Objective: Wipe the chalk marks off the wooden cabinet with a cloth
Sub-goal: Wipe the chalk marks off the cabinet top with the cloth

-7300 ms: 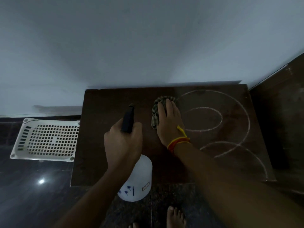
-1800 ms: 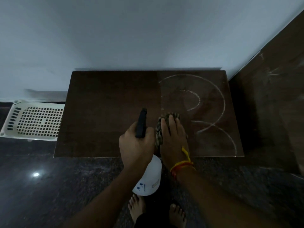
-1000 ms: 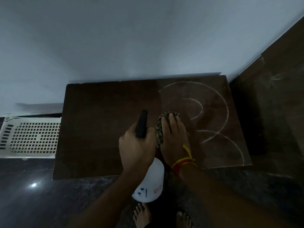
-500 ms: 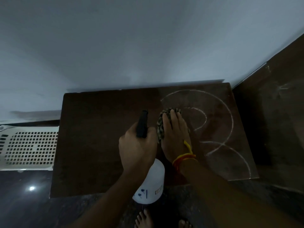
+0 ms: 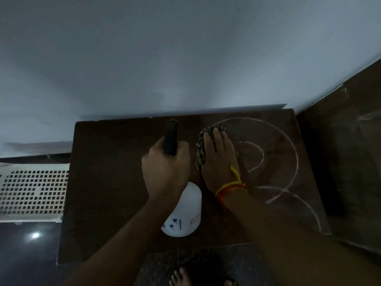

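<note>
Cabinet: dark wooden cabinet top (image 5: 115, 182) vs. pale wall; person stands over it, bare toes at btm edge.
Right hand: right hand (image 5: 219, 162) flat on a checked cloth (image 5: 201, 150); fingers straight & close together, pressing cloth onto the wood, not curled round it; red/yellow wrist thread (image 5: 229, 187) on the wrist.
Cloth: bunched under palm & fingers, poking out on the left & at fingertips; sits at left edge of the chalk pattern, just inside the big arc's upper-left.
Left hand: left hand (image 5: 166, 168) wrapped round neck of a white spray bottle (image 5: 184, 211); fingers clamped on it, black nozzle (image 5: 170, 139) pointing fwd over the wood; whether the bottle rests on the top or is held up, can't tell.
Chalk: chalk marks (image 5: 292, 159) fill right half; big outer arc, smaller inner arc, lower curve running to the front-right corner.
Done: left half shows no chalk (dim light, so faint residue could hide); inner arc looks broken on its left side near the cloth.
Left: I'd say most of the job; all three curves to the right of the hand want wiping.
Nearby: white perforated tray (image 5: 31, 193) on the floor to the left; dark wood panel (image 5: 350, 162) on the right w/ faint smears.
</note>
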Motion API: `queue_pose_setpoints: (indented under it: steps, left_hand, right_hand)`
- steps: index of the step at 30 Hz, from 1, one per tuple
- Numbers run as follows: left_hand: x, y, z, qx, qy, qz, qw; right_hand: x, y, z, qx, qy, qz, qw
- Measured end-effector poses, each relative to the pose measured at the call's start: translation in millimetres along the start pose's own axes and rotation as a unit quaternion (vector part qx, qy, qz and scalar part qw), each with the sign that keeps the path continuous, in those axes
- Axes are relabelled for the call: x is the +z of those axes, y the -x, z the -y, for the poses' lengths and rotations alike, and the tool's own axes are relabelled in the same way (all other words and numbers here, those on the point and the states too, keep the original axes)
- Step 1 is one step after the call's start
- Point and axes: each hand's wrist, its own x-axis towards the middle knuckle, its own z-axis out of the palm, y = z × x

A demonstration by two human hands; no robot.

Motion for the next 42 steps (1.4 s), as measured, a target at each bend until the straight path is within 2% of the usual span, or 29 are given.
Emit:
queue_pose_setpoints:
  steps: [4, 11, 18, 24, 33, 38, 42]
  left_hand:
    - [-3.3, -3.2, 0.9, 0.011, -0.014, 0.002, 1.000]
    - [-4.3, -1.4, 2.1, -0.008, -0.012, 0.015, 1.000]
    - [-5.5, 0.8, 2.9, 0.002, -0.020, 0.027, 0.999]
    - [-8.4, 7.0, 6.2, -0.005, -0.022, 0.027, 0.999]
    - [-10.8, 7.1, 4.1, -0.023, -0.010, 0.016, 1.000]
    - [-8.7, 11.7, 3.7, 0.000, -0.011, 0.021, 1.000]
    - [-2.9, 15.3, 3.0, 0.007, -0.009, 0.021, 1.000]
  right_hand:
    - [-0.9, -44.4, -1.8, 0.013, -0.002, -0.006, 1.000]
    - [1.3, -15.5, 6.3, 0.011, -0.009, -0.006, 1.000]
    - [2.0, -61.1, -1.0, 0.009, -0.007, 0.000, 1.000]
    - [0.4, -26.6, 6.0, 0.009, -0.011, -0.001, 1.000]
    - [2.9, -49.9, -0.7, 0.005, -0.004, -0.011, 1.000]
    - [-1.3, -14.0, -2.0, 0.000, -0.004, -0.011, 1.000]
    - [-0.9, -32.5, -10.4, -0.008, 0.001, -0.005, 1.000]
